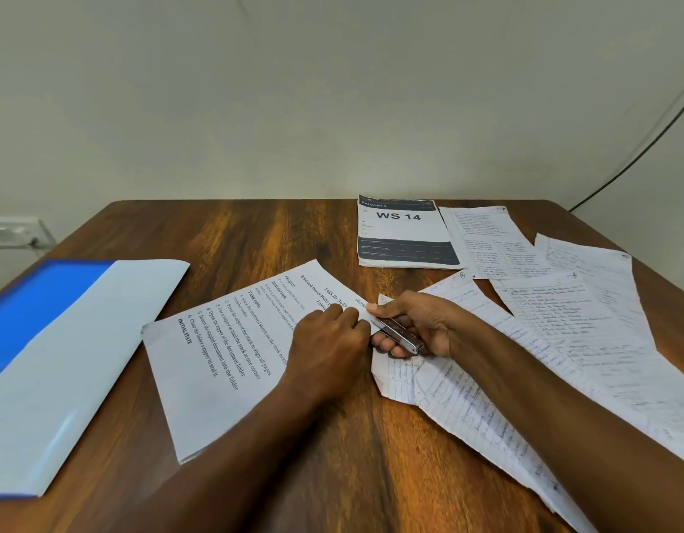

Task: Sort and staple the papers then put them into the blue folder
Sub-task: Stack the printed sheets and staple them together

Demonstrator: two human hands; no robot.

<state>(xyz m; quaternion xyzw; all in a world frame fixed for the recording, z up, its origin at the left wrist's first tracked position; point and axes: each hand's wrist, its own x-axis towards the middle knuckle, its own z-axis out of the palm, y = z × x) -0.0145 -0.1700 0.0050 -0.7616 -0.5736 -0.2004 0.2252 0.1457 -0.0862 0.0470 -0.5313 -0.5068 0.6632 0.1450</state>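
Observation:
A stack of printed sheets (225,348) lies at the table's middle, its top page headed with task text. My left hand (328,340) presses down on the stack's right corner, fingers curled on the paper. My right hand (413,325) grips a small silver stapler (400,334), whose jaws sit at that same corner of the stack. Several handwritten lined pages (563,340) are spread loosely under and beyond my right forearm. The blue folder (59,340) lies open at the left, its pale inner flap facing up.
A printed "WS 14" sheet pile (403,234) rests at the back of the wooden table (263,232), near the wall. A white wall socket (13,232) is at far left, and a dark cable (640,151) runs down the wall at right.

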